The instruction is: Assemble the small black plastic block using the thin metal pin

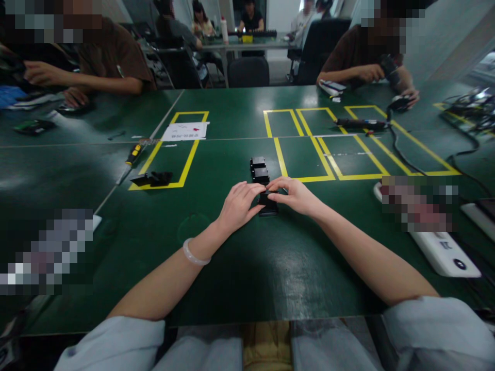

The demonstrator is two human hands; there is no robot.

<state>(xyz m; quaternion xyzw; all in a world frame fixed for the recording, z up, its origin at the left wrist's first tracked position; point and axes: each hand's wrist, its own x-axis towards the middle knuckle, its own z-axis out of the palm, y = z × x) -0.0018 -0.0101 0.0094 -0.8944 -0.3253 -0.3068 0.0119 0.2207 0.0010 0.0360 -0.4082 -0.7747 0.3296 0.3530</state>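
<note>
A small black part (pixel 268 204) lies on the green table (pixel 240 257) in front of me. My left hand (pixel 240 203) and my right hand (pixel 296 195) meet over it, fingers curled and pinching it from both sides. Two more black blocks (pixel 259 170) stand in a row just beyond the hands. A pale bracelet (pixel 194 254) circles my left wrist.
Yellow tape rectangles (pixel 305 154) mark the table. Black parts (pixel 151 179), a yellow-handled screwdriver (pixel 131 157) and a paper sheet (pixel 184 131) lie left. A white power strip (pixel 444 252) and cables (pixel 410 154) lie right. Other people sit at the far side.
</note>
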